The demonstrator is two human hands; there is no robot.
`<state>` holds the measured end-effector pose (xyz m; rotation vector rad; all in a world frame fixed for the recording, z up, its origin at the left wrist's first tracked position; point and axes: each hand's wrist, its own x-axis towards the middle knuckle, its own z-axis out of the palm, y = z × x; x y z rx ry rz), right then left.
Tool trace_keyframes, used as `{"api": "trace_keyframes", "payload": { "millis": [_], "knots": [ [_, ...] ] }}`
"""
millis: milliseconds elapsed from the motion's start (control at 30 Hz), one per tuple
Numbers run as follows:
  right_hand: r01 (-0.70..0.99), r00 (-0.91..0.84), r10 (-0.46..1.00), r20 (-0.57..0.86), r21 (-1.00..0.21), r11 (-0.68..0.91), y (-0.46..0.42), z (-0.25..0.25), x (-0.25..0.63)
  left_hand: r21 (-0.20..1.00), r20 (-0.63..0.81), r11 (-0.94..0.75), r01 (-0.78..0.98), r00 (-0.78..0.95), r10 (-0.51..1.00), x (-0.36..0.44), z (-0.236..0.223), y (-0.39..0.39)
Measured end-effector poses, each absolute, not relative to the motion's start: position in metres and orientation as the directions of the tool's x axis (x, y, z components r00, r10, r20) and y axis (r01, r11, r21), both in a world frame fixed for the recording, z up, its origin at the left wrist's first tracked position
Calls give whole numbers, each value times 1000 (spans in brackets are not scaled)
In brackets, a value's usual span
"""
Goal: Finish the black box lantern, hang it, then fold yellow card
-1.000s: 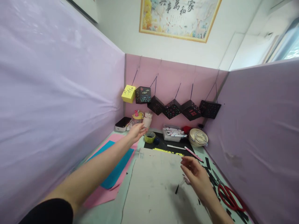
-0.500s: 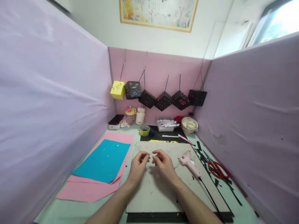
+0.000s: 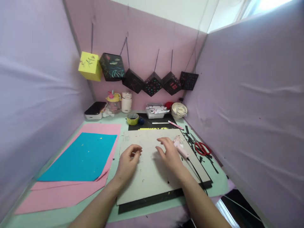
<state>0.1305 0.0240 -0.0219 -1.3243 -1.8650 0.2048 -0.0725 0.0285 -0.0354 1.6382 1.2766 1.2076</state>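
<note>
Pink glue gun (image 3: 182, 150): lies on pale board (image 3: 142, 188), just beside right hand (image 3: 170, 157). Right hand: hovers above board, released, with fingers parted. Left hand (image 3: 127, 161): curls inward; cannot tell if grasping. Red-handled scissors (image 3: 202, 147): lie right of board.

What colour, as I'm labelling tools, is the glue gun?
The glue gun is pale pink; best view: head.

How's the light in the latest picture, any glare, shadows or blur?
Head view: the window, top right, is washed out; head view: a soft shadow lies on the board by the right hand; head view: the hanging boxes look slightly soft.
</note>
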Motion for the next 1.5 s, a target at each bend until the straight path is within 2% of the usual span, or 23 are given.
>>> {"api": "trace_keyframes", "payload": {
  "millis": [133, 233, 333, 433, 500, 567, 600, 667, 700, 800, 1000, 1267, 1367, 1500],
  "knots": [
    [917, 115, 853, 510, -384, 106, 11, -23, 186, 906, 227, -253, 340, 115, 967, -71, -36, 28],
    [946, 235, 886, 401, -304, -113, 6, -34, 215, 883, 230, -264, 388, 133, 964, -69, -36, 28],
    [929, 249, 937, 246, -335, -159, 10, -45, 227, 857, 247, -290, 427, 153, 957, -69, -36, 28],
    [861, 254, 940, 228, -495, -113, 14, -46, 229, 840, 261, -309, 446, 167, 951, -69, -36, 28],
    [699, 313, 927, 207, -711, -77, 13, -36, 232, 833, 266, -315, 455, 170, 949, -70, -36, 28],
    [367, 336, 938, 79, -929, -54, 9, -20, 237, 824, 270, -322, 466, 177, 946, -69, -36, 28],
    [176, 316, 949, 3, -983, -55, 6, -11, 240, 820, 271, -326, 471, 183, 945, -69, -36, 28],
    [-105, 262, 959, -108, -991, -83, -2, 5, 245, 810, 274, -337, 479, 200, 941, -69, -36, 28],
    [-186, 245, 958, -149, -977, -104, -6, 12, 247, 806, 276, -343, 483, 206, 939, -68, -37, 28],
    [-282, 222, 949, -223, -947, -156, -20, 22, 248, 797, 283, -352, 490, 211, 936, -68, -37, 28],
    [-313, 225, 935, -274, -929, -196, -56, 20, 251, 790, 270, -343, 508, 215, 939, -69, -36, 29],
    [-265, 221, 948, -227, -950, -166, -104, 3, 266, 776, 243, -322, 542, 213, 946, -69, -40, 32],
    [-93, 205, 945, -254, -966, -240, -129, 16, 279, 767, 220, -297, 568, 202, 954, -68, -40, 34],
    [324, 41, 932, -359, -878, -353, -162, 53, 314, 733, 208, -270, 624, 172, 963, -67, -40, 35]
  ]
}}
